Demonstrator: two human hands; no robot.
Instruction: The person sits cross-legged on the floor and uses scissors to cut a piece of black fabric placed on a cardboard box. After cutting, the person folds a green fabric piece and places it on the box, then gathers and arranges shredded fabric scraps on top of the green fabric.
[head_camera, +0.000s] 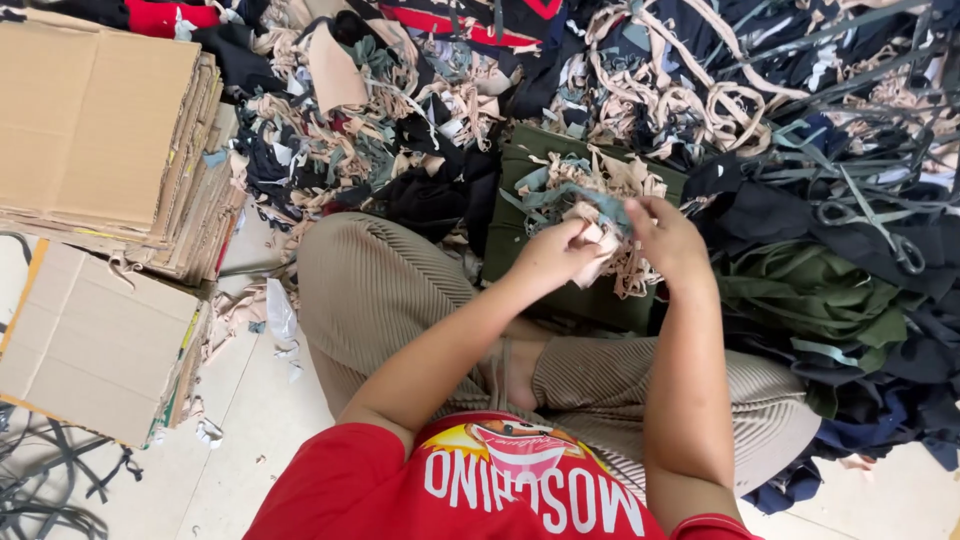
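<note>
Tangled beige and grey-blue fabric strips (600, 225), pinched between left hand (553, 255) and right hand (668, 240) above green cloth (520, 215): best teased apart gently, not yanked.

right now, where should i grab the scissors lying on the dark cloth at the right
Take the scissors by the two ring handles, which lie open on the dark cloth. Come from above: they lie flat, and the blades run up-left under thin strips. They sit right of the right hand.
</note>
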